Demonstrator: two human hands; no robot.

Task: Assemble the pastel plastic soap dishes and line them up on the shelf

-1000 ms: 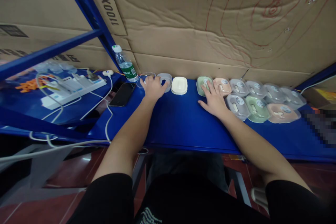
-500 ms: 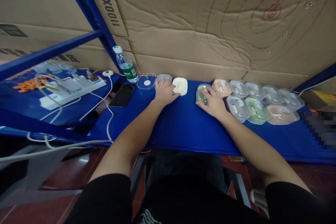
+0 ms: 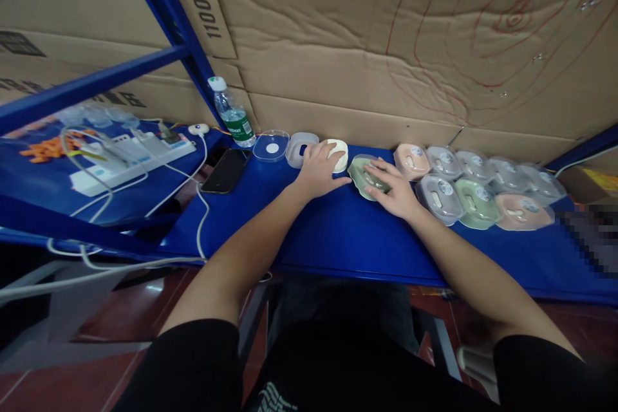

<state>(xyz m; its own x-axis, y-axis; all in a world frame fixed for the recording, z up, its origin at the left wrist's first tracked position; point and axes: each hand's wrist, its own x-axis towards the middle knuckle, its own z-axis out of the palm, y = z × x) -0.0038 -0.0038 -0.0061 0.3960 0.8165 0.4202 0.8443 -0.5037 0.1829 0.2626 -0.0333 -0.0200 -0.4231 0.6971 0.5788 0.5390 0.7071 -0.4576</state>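
green container (image 3: 358,170): rounded, glossy, perhaps tilted | right hand (image 3: 394,192): holding it

Pale green container (image 3: 362,170), cream container (image 3: 342,161), blue table (image 3: 338,232), red-ringed brown cardboard (image 3: 309,45).

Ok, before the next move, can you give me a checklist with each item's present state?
1. Right hand touching the green container: ok.
2. Right fingers' grip firm enough to lift: cannot tell.
3. Left hand clear of the cream piece: not ok, fingers lie over it.
4. Green container lined up with the rear peach container: not ok, it sits apart and nearer the person.
5. Water bottle capped: ok.
6. Smartphone away from both hands: ok.
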